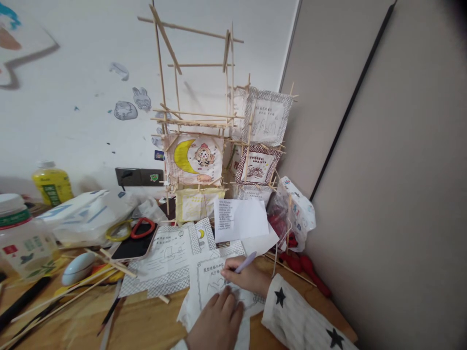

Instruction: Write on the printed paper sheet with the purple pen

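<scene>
My right hand grips a purple pen, its tip against a sheet of white paper bearing handwriting, line drawings and a patterned border. Lying flat on that sheet, my left hand has its fingers stretched out just below the right one. Beyond the hands are more drawn sheets with crosshatched borders. A folded note with lines of writing leans against a lantern-like frame of thin wooden sticks. Drawn panels, one with a yellow moon, are fixed to the frame.
Left of the papers lie a phone, red-handled scissors, a pale blue oval object, a pencil and loose sticks. Bottles stand at the far left. A plastic bag sits by the grey panel at right.
</scene>
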`<state>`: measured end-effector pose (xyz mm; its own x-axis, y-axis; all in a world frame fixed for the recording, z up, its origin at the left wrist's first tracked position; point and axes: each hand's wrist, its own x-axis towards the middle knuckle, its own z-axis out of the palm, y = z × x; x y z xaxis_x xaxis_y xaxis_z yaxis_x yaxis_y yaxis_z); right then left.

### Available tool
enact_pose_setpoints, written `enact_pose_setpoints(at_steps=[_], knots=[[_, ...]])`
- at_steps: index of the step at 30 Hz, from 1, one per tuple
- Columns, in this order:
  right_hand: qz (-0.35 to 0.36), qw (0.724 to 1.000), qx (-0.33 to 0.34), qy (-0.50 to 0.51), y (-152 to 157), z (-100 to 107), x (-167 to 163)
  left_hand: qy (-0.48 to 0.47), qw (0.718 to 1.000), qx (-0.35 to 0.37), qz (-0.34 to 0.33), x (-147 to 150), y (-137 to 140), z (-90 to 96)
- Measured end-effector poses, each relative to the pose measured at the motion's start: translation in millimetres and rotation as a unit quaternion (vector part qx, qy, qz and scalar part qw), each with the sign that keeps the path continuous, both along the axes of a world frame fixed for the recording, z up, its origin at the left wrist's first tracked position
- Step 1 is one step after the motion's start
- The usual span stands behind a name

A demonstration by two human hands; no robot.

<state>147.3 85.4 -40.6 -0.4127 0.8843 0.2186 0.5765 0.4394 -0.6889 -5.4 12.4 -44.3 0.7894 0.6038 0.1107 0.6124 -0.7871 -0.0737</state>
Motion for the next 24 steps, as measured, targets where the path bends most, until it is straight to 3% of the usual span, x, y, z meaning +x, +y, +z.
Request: enact_pose_setpoints(at_steps=[24], knots=[[0.004,1.000,0.005,-0.010,0.6,0.0,-0.6,-0.017,1.000,0.025,-0.009,-0.5,2.8,-7.7]])
